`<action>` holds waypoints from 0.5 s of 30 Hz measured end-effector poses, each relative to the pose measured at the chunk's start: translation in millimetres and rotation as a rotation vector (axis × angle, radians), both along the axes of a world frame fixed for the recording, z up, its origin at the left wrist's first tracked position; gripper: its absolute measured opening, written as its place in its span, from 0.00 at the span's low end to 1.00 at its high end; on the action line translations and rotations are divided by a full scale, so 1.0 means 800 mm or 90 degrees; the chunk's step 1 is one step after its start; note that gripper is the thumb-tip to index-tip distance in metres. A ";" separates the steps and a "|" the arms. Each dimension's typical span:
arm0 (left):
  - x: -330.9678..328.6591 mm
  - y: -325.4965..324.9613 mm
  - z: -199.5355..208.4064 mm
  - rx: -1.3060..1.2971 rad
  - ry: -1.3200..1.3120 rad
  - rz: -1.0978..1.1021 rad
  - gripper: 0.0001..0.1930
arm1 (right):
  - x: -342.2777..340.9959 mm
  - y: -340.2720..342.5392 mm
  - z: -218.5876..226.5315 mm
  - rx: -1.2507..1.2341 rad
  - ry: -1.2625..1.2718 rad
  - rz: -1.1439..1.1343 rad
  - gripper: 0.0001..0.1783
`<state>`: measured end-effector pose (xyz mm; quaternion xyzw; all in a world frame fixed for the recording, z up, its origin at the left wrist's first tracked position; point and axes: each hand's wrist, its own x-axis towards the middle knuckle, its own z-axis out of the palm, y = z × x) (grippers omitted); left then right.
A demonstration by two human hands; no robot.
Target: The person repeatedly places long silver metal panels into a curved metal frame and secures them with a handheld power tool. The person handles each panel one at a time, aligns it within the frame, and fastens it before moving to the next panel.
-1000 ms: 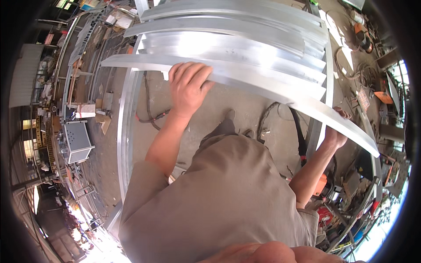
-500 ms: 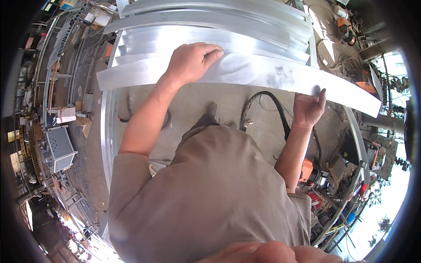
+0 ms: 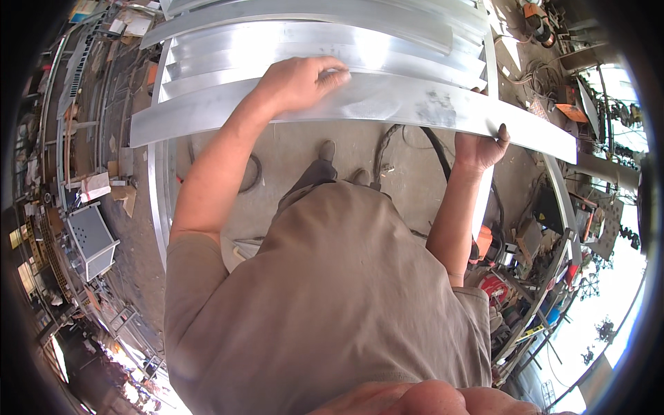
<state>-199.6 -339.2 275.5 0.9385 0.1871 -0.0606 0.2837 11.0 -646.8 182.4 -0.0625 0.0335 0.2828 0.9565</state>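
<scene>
A long, flat silvery metal strip [image 3: 408,104] lies crosswise before me, with a dark smudge on its face right of the middle. My right hand [image 3: 478,149] grips it from below near the right end, thumb over the near edge and fingers behind. Over the strip's far edge, left of the middle, is my left hand [image 3: 296,84], its thumb and fingers drawn together. Its fingertips are slightly blurred, and whatever they pinch is hidden. Beyond the strip, a metal frame [image 3: 492,66] bears several parallel metal slats [image 3: 311,31].
Black cables [image 3: 436,149] run across the concrete floor [image 3: 290,149] under the strip. A grey metal box [image 3: 93,238] stands to the left. On the right are an orange machine [image 3: 484,242], a cluttered rack [image 3: 536,311] and a wire spool [image 3: 543,34].
The metal strip has shifted left and a little away from me, the right hand still gripping it. My left hand has moved slightly left and farther away, its fingers still drawn together.
</scene>
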 end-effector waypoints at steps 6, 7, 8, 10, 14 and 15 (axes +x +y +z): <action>-0.051 -0.030 -0.061 0.389 -0.225 -0.148 0.36 | -0.019 0.027 -0.019 -0.222 0.162 -0.092 0.35; -0.052 -0.027 -0.075 0.365 -0.214 -0.128 0.33 | -0.022 0.040 -0.025 -0.256 0.179 -0.088 0.34; -0.058 -0.023 -0.086 0.341 -0.234 -0.101 0.31 | -0.030 0.042 -0.030 -0.287 0.190 -0.053 0.33; -0.070 0.001 -0.102 0.281 -0.234 -0.077 0.26 | -0.045 0.039 -0.043 -0.309 0.147 0.020 0.37; -0.100 0.048 -0.127 0.110 -0.092 -0.033 0.21 | -0.059 0.018 -0.098 -0.395 0.073 -0.063 0.53; -0.103 0.066 -0.135 0.072 -0.064 -0.016 0.22 | -0.054 0.011 -0.111 -0.445 0.182 -0.096 0.44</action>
